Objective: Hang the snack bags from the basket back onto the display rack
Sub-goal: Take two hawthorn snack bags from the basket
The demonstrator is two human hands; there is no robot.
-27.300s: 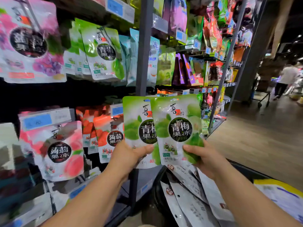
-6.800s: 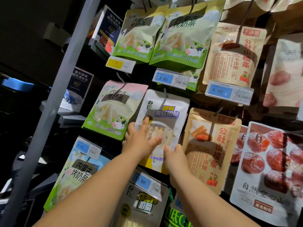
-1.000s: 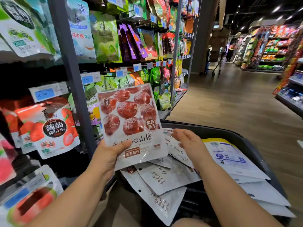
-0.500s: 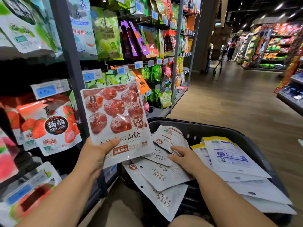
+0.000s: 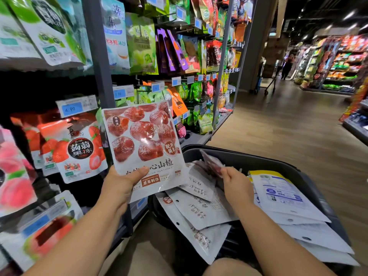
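My left hand [image 5: 121,186] holds a white hawthorn snack bag [image 5: 142,144] with red fruit pictures upright by its lower edge, in front of the display rack [image 5: 95,56]. My right hand [image 5: 234,181] pinches the corner of a second, similar bag [image 5: 212,162] and lifts it out of the black basket [image 5: 278,164]. Several more white bags [image 5: 199,212] lie face down in the basket, and blue and yellow printed bags [image 5: 278,194] are stacked on its right side.
The rack on my left carries hanging strawberry jelly bags [image 5: 77,150], green plum bags [image 5: 142,44] and blue price tags [image 5: 72,108]. A wooden aisle floor [image 5: 288,126] runs ahead on the right. A person [image 5: 286,64] stands far down the aisle by more shelves.
My right hand has gone from lying on the bags in the basket to lifting one bag by its corner. The bag in my left hand has shifted slightly right.
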